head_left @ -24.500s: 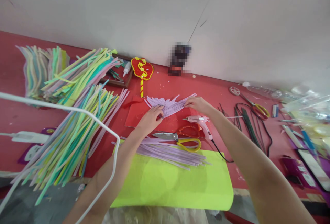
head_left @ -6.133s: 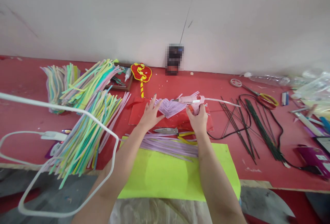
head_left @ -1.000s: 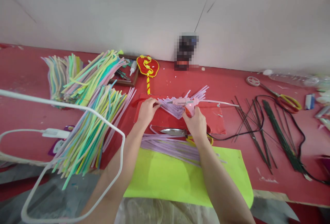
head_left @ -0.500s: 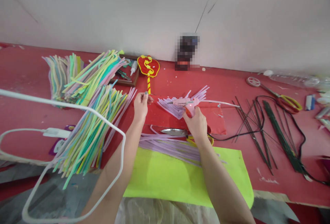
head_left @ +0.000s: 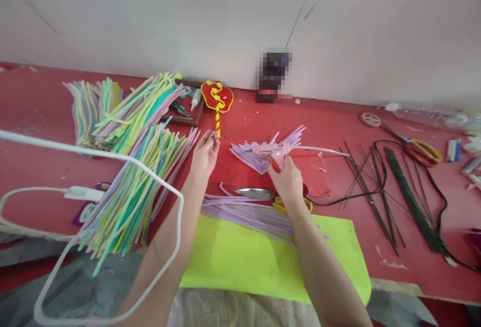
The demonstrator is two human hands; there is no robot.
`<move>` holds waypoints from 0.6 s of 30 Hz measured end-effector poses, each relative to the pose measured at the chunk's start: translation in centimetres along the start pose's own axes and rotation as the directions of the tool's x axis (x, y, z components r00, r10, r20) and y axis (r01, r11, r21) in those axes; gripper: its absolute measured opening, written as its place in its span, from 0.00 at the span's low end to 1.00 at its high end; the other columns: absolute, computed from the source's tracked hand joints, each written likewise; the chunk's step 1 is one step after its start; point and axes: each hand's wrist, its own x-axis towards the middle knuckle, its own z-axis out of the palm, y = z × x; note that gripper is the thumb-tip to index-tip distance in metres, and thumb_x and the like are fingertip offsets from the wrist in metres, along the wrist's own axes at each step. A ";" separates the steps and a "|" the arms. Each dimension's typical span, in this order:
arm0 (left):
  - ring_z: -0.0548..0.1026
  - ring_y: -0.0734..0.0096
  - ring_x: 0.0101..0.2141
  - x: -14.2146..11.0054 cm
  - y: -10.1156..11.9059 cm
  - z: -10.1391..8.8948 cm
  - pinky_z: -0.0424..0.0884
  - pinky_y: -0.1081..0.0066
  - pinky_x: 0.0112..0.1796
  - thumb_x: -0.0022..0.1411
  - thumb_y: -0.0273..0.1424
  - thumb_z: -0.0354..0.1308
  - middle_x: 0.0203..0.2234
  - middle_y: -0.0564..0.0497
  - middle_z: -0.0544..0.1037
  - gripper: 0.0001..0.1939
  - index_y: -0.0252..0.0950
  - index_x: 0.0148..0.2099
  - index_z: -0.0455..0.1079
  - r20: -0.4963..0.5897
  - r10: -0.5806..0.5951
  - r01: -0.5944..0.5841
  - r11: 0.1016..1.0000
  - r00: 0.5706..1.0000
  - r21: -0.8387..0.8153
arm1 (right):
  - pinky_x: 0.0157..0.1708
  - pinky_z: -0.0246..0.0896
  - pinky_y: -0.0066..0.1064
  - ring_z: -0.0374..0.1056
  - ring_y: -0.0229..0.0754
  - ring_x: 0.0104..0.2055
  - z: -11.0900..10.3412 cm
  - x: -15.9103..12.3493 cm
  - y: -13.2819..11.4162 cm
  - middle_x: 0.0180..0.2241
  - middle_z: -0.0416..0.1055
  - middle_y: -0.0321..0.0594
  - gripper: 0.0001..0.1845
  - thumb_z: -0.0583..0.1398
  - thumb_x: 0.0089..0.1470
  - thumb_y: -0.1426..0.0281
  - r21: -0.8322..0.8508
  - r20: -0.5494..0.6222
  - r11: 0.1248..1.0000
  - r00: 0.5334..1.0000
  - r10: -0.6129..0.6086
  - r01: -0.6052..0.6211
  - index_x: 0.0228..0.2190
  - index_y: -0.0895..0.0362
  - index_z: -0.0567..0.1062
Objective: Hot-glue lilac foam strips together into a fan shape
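My right hand (head_left: 287, 179) grips the handle of a pink hot glue gun (head_left: 268, 150), a glue stick jutting from its back. Its nozzle points left over lilac pipe cleaners (head_left: 259, 165) laid in a V-shaped row on a red board (head_left: 240, 176). My left hand (head_left: 205, 154) is raised at the board's left, palm turned up, fingers curled with their tips together; whatever they pinch, if anything, is too small to make out. Below the board lie scissors (head_left: 255, 193) with a yellow handle, and loose lilac pipe cleaners (head_left: 244, 219) on a lime-green sheet (head_left: 244, 262).
Bundles of coloured pipe cleaners (head_left: 130, 186) fill the left. A white cable (head_left: 150, 172) loops across in front. Behind stand a tool tray (head_left: 193, 116) and a red-and-yellow fan-shaped piece (head_left: 217, 97). To the right lie green wires (head_left: 411, 199), more scissors (head_left: 424, 151) and a plastic bottle (head_left: 428, 115).
My left hand has drawn back leftward from the lilac row and turned palm up. The glue gun, earlier lying on the table, is now in my right hand, which has stayed still this last second.
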 end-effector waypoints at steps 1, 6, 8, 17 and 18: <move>0.75 0.83 0.32 0.0 -0.1 0.0 0.69 0.80 0.41 0.55 0.13 0.51 0.28 0.55 0.76 0.13 0.34 0.36 0.69 0.010 0.002 -0.002 1.000 1.000 -0.003 | 0.33 0.56 0.32 0.68 0.51 0.39 0.0 0.0 0.0 0.38 0.73 0.49 0.24 0.54 0.53 0.56 0.000 -0.001 1.000 1.000 -0.002 0.002 0.44 0.60 0.67; 0.76 0.83 0.33 0.1 -0.2 -0.1 0.68 0.79 0.44 0.52 0.12 0.54 0.25 0.57 0.75 0.14 0.35 0.37 0.69 0.005 -0.003 0.002 1.000 1.000 0.021 | 0.33 0.55 0.32 0.68 0.50 0.39 0.1 0.0 0.1 0.37 0.73 0.49 0.23 0.53 0.53 0.55 0.006 -0.004 1.000 1.000 -0.011 0.011 0.44 0.59 0.67; 0.76 0.83 0.33 0.0 -0.2 -0.1 0.68 0.80 0.43 0.53 0.13 0.54 0.26 0.56 0.75 0.13 0.35 0.37 0.70 0.009 -0.009 0.009 1.000 1.000 0.009 | 0.33 0.55 0.32 0.68 0.50 0.39 0.1 0.0 0.1 0.37 0.73 0.48 0.23 0.54 0.52 0.55 0.009 -0.007 1.000 1.000 -0.009 0.009 0.43 0.59 0.67; 0.72 0.83 0.24 0.3 -0.1 -0.4 0.68 0.81 0.33 0.54 0.21 0.54 0.17 0.59 0.67 0.04 0.34 0.31 0.67 -0.007 -0.005 0.005 0.999 1.000 -0.032 | 0.32 0.55 0.32 0.68 0.50 0.38 0.0 0.0 0.0 0.36 0.72 0.48 0.22 0.53 0.53 0.55 0.005 -0.018 1.000 0.999 -0.029 0.029 0.41 0.58 0.67; 0.70 0.83 0.22 0.3 -0.1 -0.4 0.68 0.81 0.32 0.54 0.22 0.54 0.14 0.60 0.64 0.03 0.35 0.31 0.67 0.004 0.006 -0.006 1.000 1.000 0.003 | 0.31 0.55 0.32 0.68 0.50 0.37 0.1 -0.1 0.0 0.36 0.72 0.49 0.22 0.53 0.53 0.55 0.001 -0.017 1.000 0.999 -0.029 0.029 0.41 0.58 0.67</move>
